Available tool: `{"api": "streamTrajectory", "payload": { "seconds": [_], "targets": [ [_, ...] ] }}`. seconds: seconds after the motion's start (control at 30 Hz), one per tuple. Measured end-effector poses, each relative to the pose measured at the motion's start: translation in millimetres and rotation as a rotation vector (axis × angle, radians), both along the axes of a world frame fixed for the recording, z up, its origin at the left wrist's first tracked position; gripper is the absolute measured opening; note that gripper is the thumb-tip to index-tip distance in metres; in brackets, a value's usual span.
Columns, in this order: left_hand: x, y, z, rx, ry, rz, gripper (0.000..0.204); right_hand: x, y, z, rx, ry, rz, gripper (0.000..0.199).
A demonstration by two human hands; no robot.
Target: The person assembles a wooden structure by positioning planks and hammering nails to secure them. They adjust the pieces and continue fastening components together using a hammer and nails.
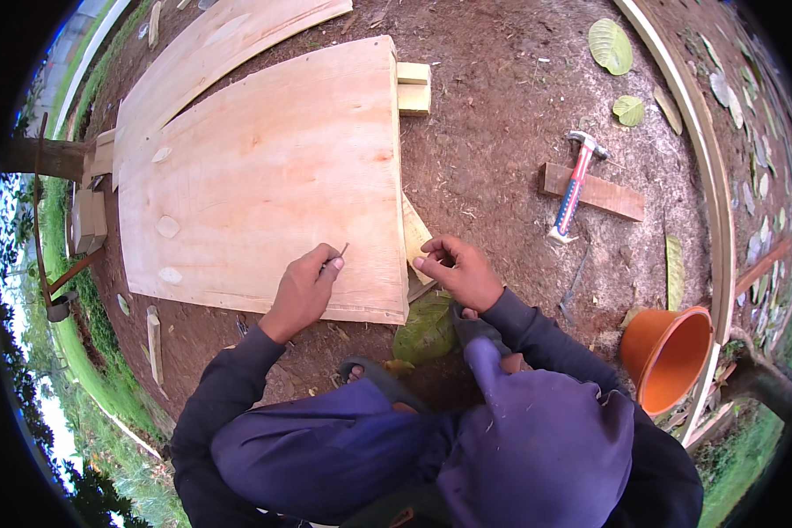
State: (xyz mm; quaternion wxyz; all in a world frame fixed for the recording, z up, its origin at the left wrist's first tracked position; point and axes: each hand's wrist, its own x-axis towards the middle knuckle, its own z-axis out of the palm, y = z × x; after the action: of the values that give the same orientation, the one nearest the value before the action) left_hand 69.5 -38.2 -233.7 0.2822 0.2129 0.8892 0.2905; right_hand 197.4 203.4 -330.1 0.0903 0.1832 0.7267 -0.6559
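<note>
I squat at the near edge of a pale plywood sheet [255,176] that lies on bare soil. My left hand [306,286] rests on the sheet near its near right corner and pinches a thin nail [343,251] between thumb and fingers. My right hand [458,268] sits just past the sheet's right edge, fingers curled against a wooden batten [416,233] that sticks out from under the sheet. Whether anything small lies in that hand cannot be made out.
A claw hammer [575,185] with a striped handle lies across a short plank [594,192] to the right. An orange bucket [669,352] lies tipped at lower right. A second plywood sheet [211,48] lies further off. Wood blocks [414,88] poke out at the far corner.
</note>
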Motion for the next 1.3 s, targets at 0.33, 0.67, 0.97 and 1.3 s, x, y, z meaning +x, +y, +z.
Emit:
{"api": "streamTrajectory", "payload": {
  "seconds": [0.33,0.67,0.97,1.3],
  "targets": [
    [61,-152,-94,0.096,0.073,1.283,0.022,-15,15,-24,0.318,0.021,0.056,0.058],
    [62,-140,-121,0.685,-0.26,1.615,0.022,-85,-6,-16,0.295,0.271,0.025,0.07],
    [44,-123,-110,0.666,-0.272,1.536,0.018,-123,-10,-26,0.343,0.368,-0.101,0.058],
    [-16,-88,-89,0.74,-0.286,1.322,0.018,-212,13,-9,0.373,0.198,-0.109,0.059]
  ]
}}
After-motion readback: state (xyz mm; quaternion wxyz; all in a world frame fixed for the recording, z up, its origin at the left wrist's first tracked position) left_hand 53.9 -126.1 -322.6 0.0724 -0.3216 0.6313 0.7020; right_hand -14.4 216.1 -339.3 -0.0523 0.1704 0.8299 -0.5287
